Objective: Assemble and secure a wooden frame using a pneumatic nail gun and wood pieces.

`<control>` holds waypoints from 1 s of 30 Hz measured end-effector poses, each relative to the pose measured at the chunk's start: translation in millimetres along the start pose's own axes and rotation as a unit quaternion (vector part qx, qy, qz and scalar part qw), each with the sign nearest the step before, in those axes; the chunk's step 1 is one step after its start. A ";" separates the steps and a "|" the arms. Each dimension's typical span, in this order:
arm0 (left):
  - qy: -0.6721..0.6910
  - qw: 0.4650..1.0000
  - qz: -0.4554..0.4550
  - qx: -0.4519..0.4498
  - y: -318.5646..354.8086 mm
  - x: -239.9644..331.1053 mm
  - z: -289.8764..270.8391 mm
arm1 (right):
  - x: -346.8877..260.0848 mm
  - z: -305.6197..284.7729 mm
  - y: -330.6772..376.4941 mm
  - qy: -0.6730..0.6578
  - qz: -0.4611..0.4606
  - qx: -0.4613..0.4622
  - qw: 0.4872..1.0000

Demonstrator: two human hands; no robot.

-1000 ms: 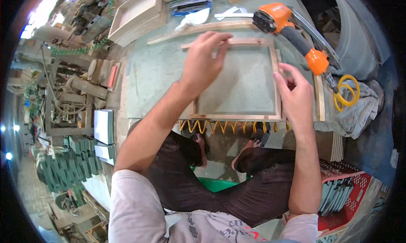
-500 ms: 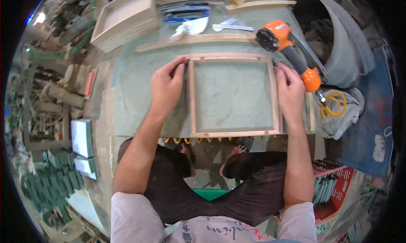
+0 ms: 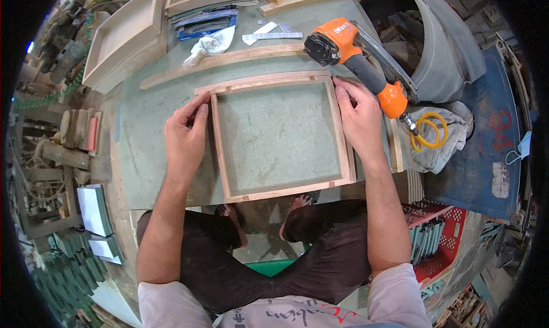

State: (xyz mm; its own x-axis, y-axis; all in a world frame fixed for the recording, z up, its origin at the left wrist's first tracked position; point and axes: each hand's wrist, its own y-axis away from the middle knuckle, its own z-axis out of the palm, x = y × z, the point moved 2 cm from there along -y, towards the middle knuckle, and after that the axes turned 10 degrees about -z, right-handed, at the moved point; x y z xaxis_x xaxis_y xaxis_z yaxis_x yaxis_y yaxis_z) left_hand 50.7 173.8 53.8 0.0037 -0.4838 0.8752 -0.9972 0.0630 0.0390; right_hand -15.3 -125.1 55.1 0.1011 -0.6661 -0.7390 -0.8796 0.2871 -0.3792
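Note:
A rectangular wooden frame [image 3: 286, 191] lies on the greenish worktop in front of me, its near rail along the table's front edge. Its far rail juts a little past the left side piece. My left hand [image 3: 187, 132] pinches that far left corner between thumb and fingers. At the far right corner my right hand [image 3: 361, 115] is closed in a similar pinch; the fingertips are partly hidden. Just beyond my right hand lies an orange and black nail gun [image 3: 366, 72], with a yellow coiled hose [image 3: 430, 131] by its tail end.
Behind the frame lie a long wooden strip [image 3: 229, 58], a white cloth [image 3: 209, 44] and a metal square [image 3: 274, 35]. Shallow wooden boxes [image 3: 123, 42] are stacked at the far left. A curved grey metal drum [image 3: 443, 48] stands far right; a red crate [image 3: 452, 231] sits below right.
My view has shifted and turned slightly, so the worktop and everything on it appear further left. Both hands stay at the frame's far corners.

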 end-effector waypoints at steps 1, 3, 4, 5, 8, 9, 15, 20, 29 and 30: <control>-0.004 1.000 0.020 0.012 0.2 -0.7 -0.1 | 0.6 0.4 -0.5 -0.006 -0.005 0.004 1.000; -0.008 0.999 0.041 0.022 -0.5 -4.1 1.0 | 4.0 1.0 -1.0 0.007 -0.016 0.005 1.000; -0.011 0.999 0.045 0.026 -1.1 -6.7 1.9 | 4.9 1.0 -1.2 0.020 -0.028 0.006 0.999; -0.013 0.998 0.049 0.029 -1.5 -7.9 2.5 | 5.3 0.7 -1.5 0.021 -0.027 0.007 0.999; -0.013 0.999 0.039 0.027 -0.9 -7.3 0.9 | 5.9 2.7 -2.6 0.025 -0.028 0.006 0.999; -0.013 0.999 0.039 0.025 -0.5 -6.8 1.3 | 6.8 2.5 -2.3 0.024 -0.026 0.005 0.999; -0.014 0.999 0.024 0.024 0.4 -5.9 2.5 | 8.5 2.9 -1.9 0.020 -0.010 0.005 1.000; -0.018 0.999 0.030 0.027 -0.3 -5.2 1.8 | 6.7 3.1 -3.7 0.025 -0.009 0.004 1.000; -0.033 0.999 0.004 0.001 -1.2 -3.9 0.6 | 5.3 4.6 -3.0 0.028 0.000 0.009 1.000; -0.033 0.999 0.005 0.000 -1.3 -4.4 1.7 | 6.2 4.7 -2.7 0.037 -0.016 0.015 0.999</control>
State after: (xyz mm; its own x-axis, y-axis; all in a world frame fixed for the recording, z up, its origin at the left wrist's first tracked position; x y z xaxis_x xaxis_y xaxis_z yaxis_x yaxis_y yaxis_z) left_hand 51.9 174.4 49.1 -0.0105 -0.5399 0.8417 -0.9972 0.0682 0.0314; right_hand -10.1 -126.7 49.0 0.0924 -0.7242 -0.6834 -0.8624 0.2849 -0.4184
